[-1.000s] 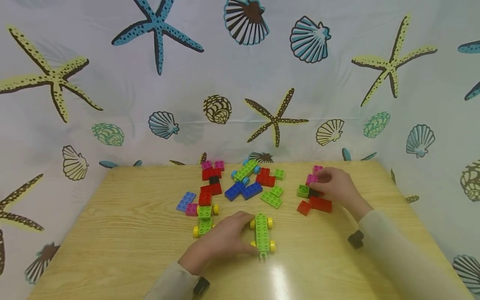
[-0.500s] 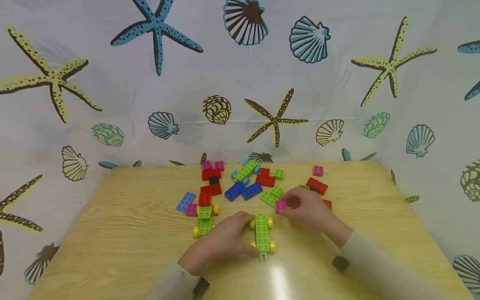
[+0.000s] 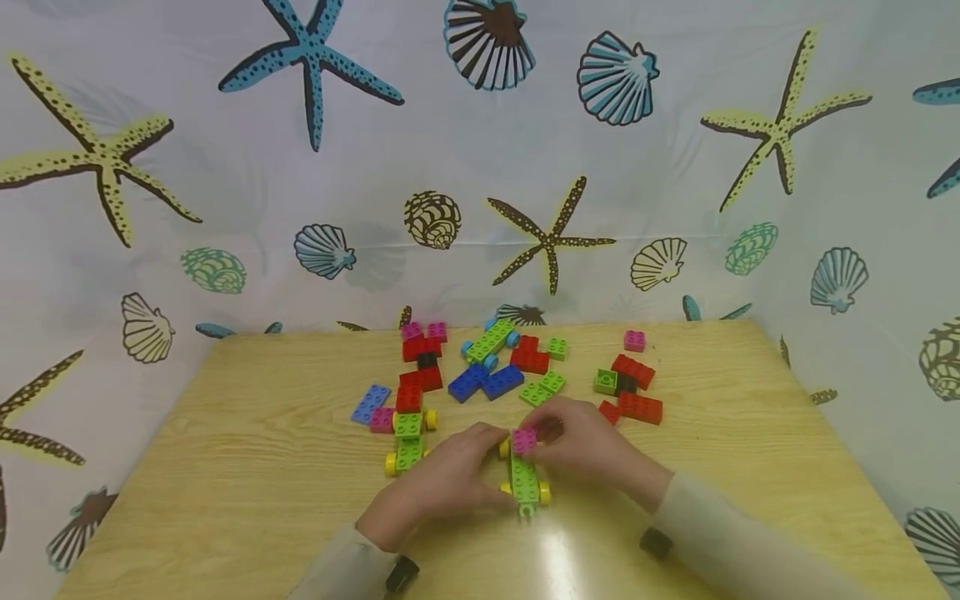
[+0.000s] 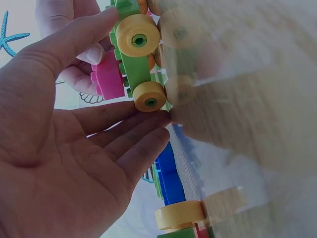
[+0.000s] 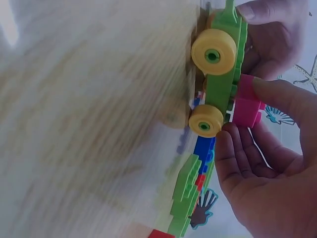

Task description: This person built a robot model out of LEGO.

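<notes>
Low in the centre of the head view, the left hand, angled in from the lower left, holds the green car base lengthwise between thumb and fingertips, while the right hand, from the lower right, pinches a pink brick at its upper end.

Our left hand holds on with thumb and fingers spread wide apart. Close by, our right hand pinches with its thumb and fingers.
</notes>
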`<state>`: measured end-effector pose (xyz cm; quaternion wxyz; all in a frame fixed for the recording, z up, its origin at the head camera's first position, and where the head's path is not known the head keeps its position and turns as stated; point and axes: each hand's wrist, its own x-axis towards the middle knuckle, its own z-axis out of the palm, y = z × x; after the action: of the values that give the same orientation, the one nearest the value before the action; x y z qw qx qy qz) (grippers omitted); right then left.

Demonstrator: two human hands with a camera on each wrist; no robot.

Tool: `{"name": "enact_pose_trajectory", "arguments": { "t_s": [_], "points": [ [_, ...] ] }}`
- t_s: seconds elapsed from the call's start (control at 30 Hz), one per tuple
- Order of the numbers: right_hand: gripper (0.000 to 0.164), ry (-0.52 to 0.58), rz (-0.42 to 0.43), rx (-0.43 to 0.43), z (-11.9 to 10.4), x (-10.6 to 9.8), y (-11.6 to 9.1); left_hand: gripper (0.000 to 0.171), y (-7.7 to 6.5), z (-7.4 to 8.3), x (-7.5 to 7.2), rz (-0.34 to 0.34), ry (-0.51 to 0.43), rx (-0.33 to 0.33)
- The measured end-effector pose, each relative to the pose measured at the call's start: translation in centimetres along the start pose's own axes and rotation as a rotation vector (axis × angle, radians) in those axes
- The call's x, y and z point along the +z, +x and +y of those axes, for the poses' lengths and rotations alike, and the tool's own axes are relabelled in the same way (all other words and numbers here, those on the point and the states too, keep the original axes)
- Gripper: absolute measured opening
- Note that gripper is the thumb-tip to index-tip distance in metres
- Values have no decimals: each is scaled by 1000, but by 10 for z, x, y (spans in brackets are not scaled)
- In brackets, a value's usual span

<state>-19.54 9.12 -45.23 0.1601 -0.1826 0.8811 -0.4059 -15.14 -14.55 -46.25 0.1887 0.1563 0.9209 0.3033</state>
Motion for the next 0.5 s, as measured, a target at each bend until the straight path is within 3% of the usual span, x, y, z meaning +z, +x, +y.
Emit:
{"name": "enact_pose_trajectory", "arguments": {
  "t_s": [0.5],
  "points": [
    [25, -47, -18, -37, 2, 5, 2, 91, 0, -1, 0, 7, -3, 15]
  ]
}}
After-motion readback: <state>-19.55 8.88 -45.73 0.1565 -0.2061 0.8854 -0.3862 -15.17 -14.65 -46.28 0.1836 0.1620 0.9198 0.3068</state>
